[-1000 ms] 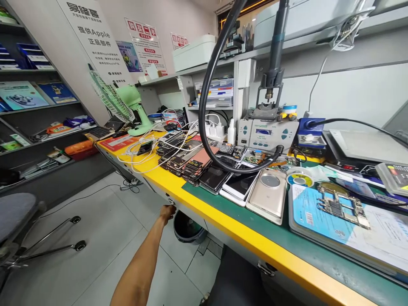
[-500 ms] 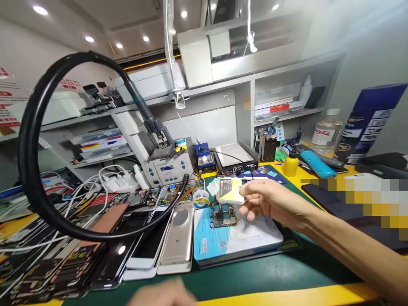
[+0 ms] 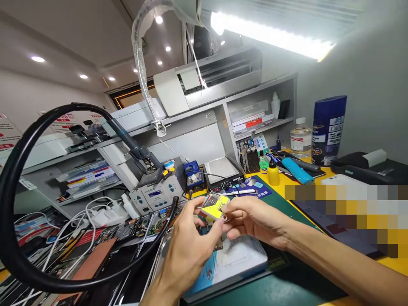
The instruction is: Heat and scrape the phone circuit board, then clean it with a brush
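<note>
Box (image 3: 214,206), small and yellow with a dark printed panel, sits between my two hands, tilted and held just above the blue-and-white stack (image 3: 244,253). My left hand (image 3: 190,244) grips it narrowly from the left side, thumb at the lower corner and fingers partly hidden behind. My right hand (image 3: 256,219) pinches the right edge, the other fingers curled below.

On the stack, under my hands, I see bits of a circuit board (image 3: 219,244), mostly covered. A green mat (image 3: 274,289) lies under the stack on the yellow worktop (image 3: 259,177).

Left of the stack, a thick black hose (image 3: 7,212) makes a big loop over phone parts and a copper-coloured plate (image 3: 95,265). Beyond the stack and to its left stands a grey station with a display (image 3: 157,193); straight behind the stack is a pale-topped heating unit (image 3: 219,170). Behind it to the right I have a yellow bottle (image 3: 273,175) and a blue-handled tool (image 3: 298,171).
</note>
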A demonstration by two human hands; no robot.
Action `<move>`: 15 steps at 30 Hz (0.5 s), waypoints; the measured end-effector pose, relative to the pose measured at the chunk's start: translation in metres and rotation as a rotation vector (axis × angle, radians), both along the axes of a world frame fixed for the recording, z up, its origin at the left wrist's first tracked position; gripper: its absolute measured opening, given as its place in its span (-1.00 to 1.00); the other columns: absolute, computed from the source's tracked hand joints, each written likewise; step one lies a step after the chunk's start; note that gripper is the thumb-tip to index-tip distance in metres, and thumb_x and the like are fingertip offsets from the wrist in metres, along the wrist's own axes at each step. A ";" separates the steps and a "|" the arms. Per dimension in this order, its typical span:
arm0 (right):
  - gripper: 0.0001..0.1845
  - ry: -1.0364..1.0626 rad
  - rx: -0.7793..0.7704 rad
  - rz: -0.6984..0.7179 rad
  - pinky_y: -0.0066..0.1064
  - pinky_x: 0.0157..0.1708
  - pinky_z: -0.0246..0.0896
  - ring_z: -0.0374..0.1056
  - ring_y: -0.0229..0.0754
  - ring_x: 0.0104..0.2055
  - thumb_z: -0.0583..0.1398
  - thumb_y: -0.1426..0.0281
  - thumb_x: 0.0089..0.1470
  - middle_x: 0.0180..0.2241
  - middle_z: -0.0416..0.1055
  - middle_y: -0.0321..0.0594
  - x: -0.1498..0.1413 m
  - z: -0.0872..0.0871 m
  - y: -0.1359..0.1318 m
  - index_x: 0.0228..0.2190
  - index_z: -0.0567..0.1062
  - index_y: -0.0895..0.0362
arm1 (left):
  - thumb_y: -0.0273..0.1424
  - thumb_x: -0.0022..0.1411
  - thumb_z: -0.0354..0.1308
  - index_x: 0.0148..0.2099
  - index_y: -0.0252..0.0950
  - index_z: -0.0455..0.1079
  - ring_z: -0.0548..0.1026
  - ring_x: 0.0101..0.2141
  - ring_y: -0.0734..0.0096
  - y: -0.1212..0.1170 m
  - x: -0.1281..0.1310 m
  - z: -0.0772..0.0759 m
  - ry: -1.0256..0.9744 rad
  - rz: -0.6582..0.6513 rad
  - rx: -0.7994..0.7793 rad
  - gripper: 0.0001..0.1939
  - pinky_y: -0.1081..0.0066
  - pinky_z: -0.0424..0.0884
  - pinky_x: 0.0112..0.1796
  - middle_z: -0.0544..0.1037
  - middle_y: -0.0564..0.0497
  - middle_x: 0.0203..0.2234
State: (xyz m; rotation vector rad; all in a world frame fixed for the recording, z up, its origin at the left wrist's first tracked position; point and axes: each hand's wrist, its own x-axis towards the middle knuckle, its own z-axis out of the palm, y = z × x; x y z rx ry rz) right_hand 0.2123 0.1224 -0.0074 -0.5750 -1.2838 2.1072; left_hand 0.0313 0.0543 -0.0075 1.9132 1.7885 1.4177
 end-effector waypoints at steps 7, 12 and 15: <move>-0.56 0.028 0.314 -0.027 -0.22 -0.24 0.57 0.62 0.09 -0.17 0.12 0.10 0.28 -0.14 0.64 0.12 0.006 0.000 0.003 -0.29 0.69 0.09 | -0.01 0.06 0.39 0.09 -0.18 0.35 0.59 -0.01 -0.03 -0.007 -0.027 0.015 -0.266 -0.178 -0.175 -0.36 -0.01 0.59 0.00 0.57 -0.24 0.02; -0.80 0.021 0.791 -0.273 -0.35 -0.46 0.57 0.63 0.02 -0.33 0.26 0.22 0.19 -0.29 0.67 -0.01 0.000 -0.009 0.015 -0.21 0.64 0.01 | -0.07 0.12 0.38 0.11 -0.09 0.34 0.53 0.06 -0.01 -0.010 -0.038 0.019 -0.358 -0.203 -0.276 -0.44 -0.03 0.51 0.10 0.54 -0.16 0.05; -0.71 0.004 1.124 -0.519 -0.33 -0.22 0.58 0.60 -0.02 -0.14 0.33 0.32 0.14 -0.10 0.63 -0.10 -0.004 -0.016 0.014 -0.07 0.61 -0.03 | -0.10 0.11 0.40 0.08 -0.10 0.35 0.53 0.03 0.03 -0.012 -0.040 0.023 -0.357 -0.210 -0.307 -0.46 -0.01 0.48 0.11 0.54 -0.13 0.02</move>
